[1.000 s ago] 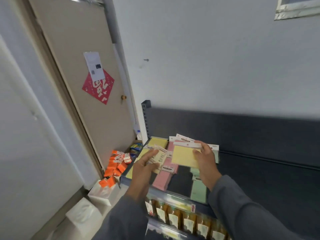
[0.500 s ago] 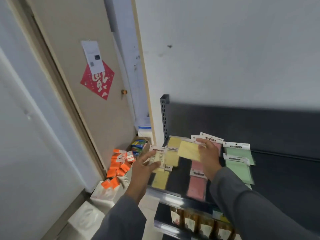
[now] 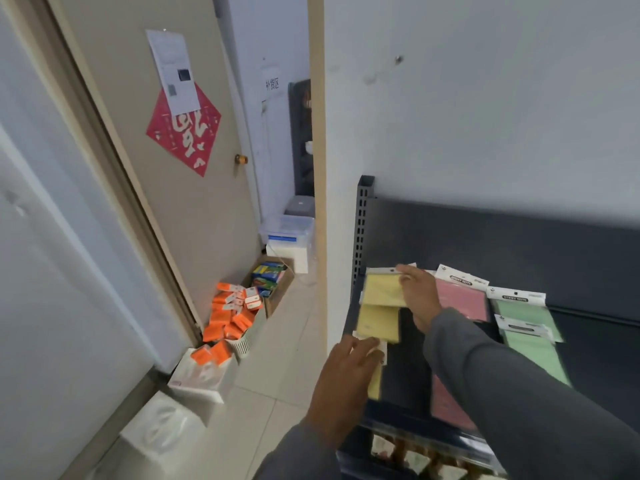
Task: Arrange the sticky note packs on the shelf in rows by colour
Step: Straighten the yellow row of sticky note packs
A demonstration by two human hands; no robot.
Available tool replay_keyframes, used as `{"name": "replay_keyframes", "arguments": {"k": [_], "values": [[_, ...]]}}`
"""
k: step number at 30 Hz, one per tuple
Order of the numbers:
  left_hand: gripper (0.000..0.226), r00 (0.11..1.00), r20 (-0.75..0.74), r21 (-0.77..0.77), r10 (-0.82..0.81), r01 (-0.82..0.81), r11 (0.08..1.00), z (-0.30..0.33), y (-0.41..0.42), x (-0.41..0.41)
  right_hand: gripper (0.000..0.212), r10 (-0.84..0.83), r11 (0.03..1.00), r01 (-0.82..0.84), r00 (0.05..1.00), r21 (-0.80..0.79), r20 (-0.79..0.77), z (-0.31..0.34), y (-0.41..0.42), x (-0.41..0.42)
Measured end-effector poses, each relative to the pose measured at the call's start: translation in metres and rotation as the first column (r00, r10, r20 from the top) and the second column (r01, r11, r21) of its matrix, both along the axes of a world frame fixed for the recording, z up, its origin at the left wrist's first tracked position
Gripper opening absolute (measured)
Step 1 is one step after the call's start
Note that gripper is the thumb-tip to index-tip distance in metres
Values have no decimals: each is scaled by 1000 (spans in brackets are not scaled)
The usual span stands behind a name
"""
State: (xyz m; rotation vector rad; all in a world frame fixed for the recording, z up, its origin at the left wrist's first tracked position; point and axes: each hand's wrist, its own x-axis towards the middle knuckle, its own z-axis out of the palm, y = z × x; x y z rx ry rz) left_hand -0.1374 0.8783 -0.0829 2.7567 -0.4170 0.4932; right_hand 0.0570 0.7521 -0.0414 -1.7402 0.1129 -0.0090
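Yellow-pack placement: fingers of the right hand (image 3: 419,299) pinch the rear yellow pack (image 3: 382,289); left hand (image 3: 349,372) fingers cover the front yellow pack (image 3: 375,382), grip unclear, beside the shelf (image 3: 414,355) edge, where a nudge could slide it off.

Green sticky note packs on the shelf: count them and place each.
2. One green sticky note pack lies at the back right of the shelf; the second green pack overlaps its near edge. The sleeve may hide more.
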Motion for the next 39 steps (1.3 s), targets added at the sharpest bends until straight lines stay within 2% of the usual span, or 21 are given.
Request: {"name": "replay_keyframes", "arguments": {"k": [3, 8, 15, 18, 20, 24, 26, 30, 32, 36, 39], "values": [[64, 1000, 22, 77, -13, 12, 997, 1, 0, 11, 36, 25, 1000, -26, 997, -13, -68, -2, 5, 12], [52, 996, 63, 36, 64, -67, 997, 10, -5, 39, 38, 26, 1000, -25, 992, 4, -123, -11, 8, 23], [28, 987, 69, 162, -146, 133, 978, -2, -7, 31, 40, -21, 1000, 20, 990, -9, -138, 0, 1, 37], [44, 991, 58, 118, -121, 114, 986, 1, -7, 23, 41, -9, 990, -8, 993, -140, -118, -3, 2, 43], [43, 992, 60, 102, -115, 109, 989, 3, -6, 22, 42, 31, 952, -55, 996, -302, -82, -5, 5, 41], [31, 996, 61, 53, -66, 63, 997, -2, -3, 23, 42, 121, 749, -77, 992, -658, 23, -15, 5, 28], [28, 998, 60, 36, -26, 24, 999, -4, -5, 25, 41, 136, 665, -27, 987, -746, 85, -15, 3, 20], [27, 999, 49, 30, 15, -16, 999, -9, -9, 27, 40, 262, 624, -86, 959, -776, 104, -16, -1, 9], [25, 999, 42, 32, 20, -22, 999, -11, -11, 27, 37, 294, 651, -93, 946, -753, 138, -13, -4, 1], [17, 999, 33, 9, 9, -9, 1000, -12, -15, 23, 26, 261, 743, -32, 933, -669, 246, -1, -17, -17], [16, 1000, 3, -50, -1, 1, 999, -12, -18, 21, 25, 230, 743, 28, 927, -668, 296, 10, -34, -29]]}}
